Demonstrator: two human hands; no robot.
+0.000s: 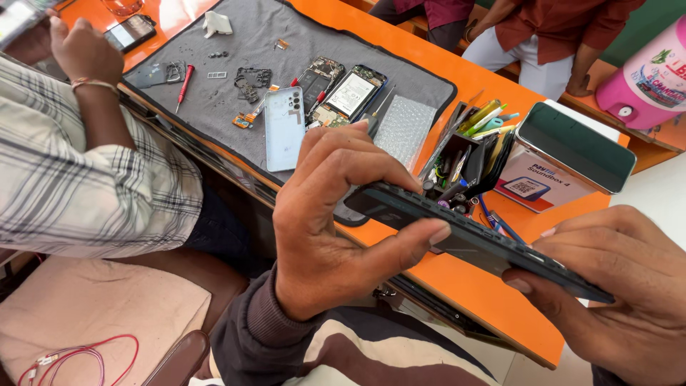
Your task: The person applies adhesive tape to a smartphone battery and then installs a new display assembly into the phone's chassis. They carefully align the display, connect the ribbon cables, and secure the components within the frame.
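Worktop (493,286), orange and wide, carries everything here. Largest on it is the grey mat (243,43), and all else sits around that mat. On the mat lie a pale blue phone back (284,127), an opened phone (351,94) and a red screwdriver (184,84). Past the mat's far-right corner stands a tin box (572,154), with a pen holder (464,161) between the two. Just off the mat's near edge, above the worktop's rim, both hands hold a dark phone (471,239) flat. The left hand (325,229) has its grip closed on one end; the right hand (618,282) clamps the other. Pressing unevenly could likely flex or crack the thin phone, and a slip might drop it off the worktop's rim.
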